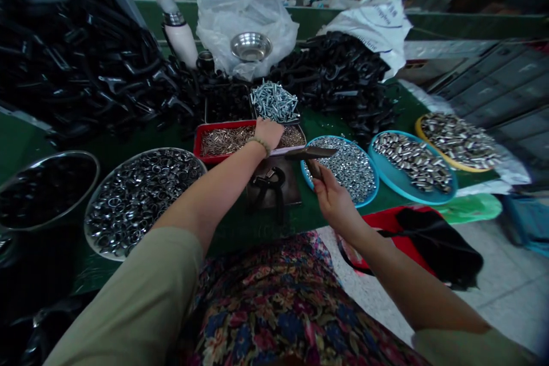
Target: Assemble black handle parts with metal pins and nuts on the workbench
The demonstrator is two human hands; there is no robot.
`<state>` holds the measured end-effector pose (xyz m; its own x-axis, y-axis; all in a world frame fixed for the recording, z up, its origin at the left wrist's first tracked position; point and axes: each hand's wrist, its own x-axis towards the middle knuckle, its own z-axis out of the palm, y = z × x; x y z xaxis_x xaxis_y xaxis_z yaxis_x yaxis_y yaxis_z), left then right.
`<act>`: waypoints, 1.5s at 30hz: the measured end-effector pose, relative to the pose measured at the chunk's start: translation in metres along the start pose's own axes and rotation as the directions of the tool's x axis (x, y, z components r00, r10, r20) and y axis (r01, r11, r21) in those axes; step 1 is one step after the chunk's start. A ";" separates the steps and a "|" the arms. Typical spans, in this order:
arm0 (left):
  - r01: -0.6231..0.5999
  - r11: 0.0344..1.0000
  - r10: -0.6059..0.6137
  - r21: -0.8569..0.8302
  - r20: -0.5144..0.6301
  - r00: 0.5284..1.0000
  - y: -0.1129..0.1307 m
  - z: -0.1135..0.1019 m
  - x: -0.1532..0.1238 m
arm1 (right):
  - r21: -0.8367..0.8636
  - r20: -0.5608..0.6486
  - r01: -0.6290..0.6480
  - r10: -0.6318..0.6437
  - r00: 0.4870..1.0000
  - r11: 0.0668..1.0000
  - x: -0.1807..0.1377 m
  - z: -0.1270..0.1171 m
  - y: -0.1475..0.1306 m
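My left hand [269,132] reaches forward to the near edge of a tray heaped with silvery screws [275,102]. Its fingertips point away and are hidden, so their grip does not show. Below it stands a red tray [198,142] with small copper-coloured pins. My right hand [333,197] is closed round the handle of a hammer [309,152], whose head is level with the rim of a blue tray [372,197] of small silvery parts. Between my forearms, a black clamp-like part [270,178] with a metal piece lies on a dark metal plate [292,186].
Bowls of metal rings [143,200] and dark parts [38,194] stand left. Blue [448,197] and yellow [484,168] trays hold metal cylinders at right. Black parts [77,68] are heaped behind, near a thermos [180,37] and a steel bowl [251,47] on plastic.
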<state>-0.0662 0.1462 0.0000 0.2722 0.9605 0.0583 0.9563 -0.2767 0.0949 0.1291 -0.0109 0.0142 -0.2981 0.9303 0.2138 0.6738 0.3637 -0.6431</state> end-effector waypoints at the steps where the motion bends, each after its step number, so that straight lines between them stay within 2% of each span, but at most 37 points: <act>1: -0.001 1.000 0.001 0.005 -0.005 1.000 -0.001 0.001 0.001 | -0.005 -0.003 -0.016 0.015 1.000 1.000 -0.002 -0.002 0.003; 4: 0.007 0.999 -0.009 -0.049 -0.034 0.999 -0.007 -0.005 -0.001 | -0.006 -0.020 -0.059 0.059 0.998 0.998 -0.006 -0.002 0.013; 7: 0.012 0.961 -0.049 -0.278 -0.126 0.991 -0.009 -0.011 -0.019 | 0.006 -0.014 -0.106 0.106 0.994 0.994 -0.008 -0.001 0.022; 9: -0.006 0.867 -0.092 -0.498 -0.172 0.981 -0.006 -0.010 -0.046 | 0.017 0.009 -0.133 0.132 0.991 0.991 -0.009 0.000 0.027; 11: -0.017 0.726 -0.130 -0.688 -0.161 0.978 0.000 -0.005 -0.081 | 0.033 0.028 -0.148 0.148 0.989 0.988 -0.011 0.001 0.030; 13: 0.012 0.615 -0.163 -0.788 -0.112 0.980 0.005 0.003 -0.115 | 0.055 0.032 -0.151 0.149 0.988 0.987 -0.013 0.002 0.032; 14: 0.039 0.590 -0.182 -0.806 -0.085 0.980 0.008 0.006 -0.130 | 0.066 0.033 -0.150 0.148 0.988 0.986 -0.014 0.003 0.032; 16: 0.088 0.598 -0.203 -0.796 -0.044 0.978 0.011 0.011 -0.150 | 0.080 0.033 -0.151 0.149 0.988 0.985 -0.015 0.005 0.031; 18: 0.096 0.654 -0.181 -0.750 -0.032 0.983 0.014 0.014 -0.159 | 0.082 0.031 -0.149 0.147 0.989 0.985 -0.016 0.006 0.030; 23: 0.005 0.860 -0.080 -0.511 -0.126 0.989 0.018 0.020 -0.159 | 0.120 0.030 -0.123 0.120 0.992 0.985 -0.017 0.007 0.026; 27: 0.013 0.945 -0.055 -0.325 -0.120 0.991 0.020 0.026 -0.158 | 0.130 0.038 -0.122 0.118 0.992 0.984 -0.020 0.006 0.027; 32: 0.014 0.990 -0.025 -0.137 -0.073 0.997 0.023 0.027 -0.157 | 0.095 0.033 -0.127 0.124 0.992 0.987 -0.022 0.006 0.028; 37: -0.051 0.999 0.051 -0.003 -0.045 0.998 0.025 0.022 -0.160 | 0.089 0.035 -0.131 0.128 0.991 0.987 -0.022 0.009 0.027; 42: -0.152 0.988 0.152 0.000 -0.025 0.988 0.025 0.020 -0.169 | 0.105 0.017 -0.117 0.116 0.993 0.988 -0.024 0.009 0.025; 45: -0.149 0.984 0.147 -0.094 -0.034 0.989 0.022 0.021 -0.173 | 0.105 0.026 -0.077 0.075 0.997 0.992 -0.023 0.011 0.023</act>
<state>-0.0900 -0.0254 -0.0289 0.4059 0.9078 0.1052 0.8905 -0.4188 0.1780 0.1440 -0.0250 -0.0132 -0.2644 0.9534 0.1456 0.6205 0.2837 -0.7311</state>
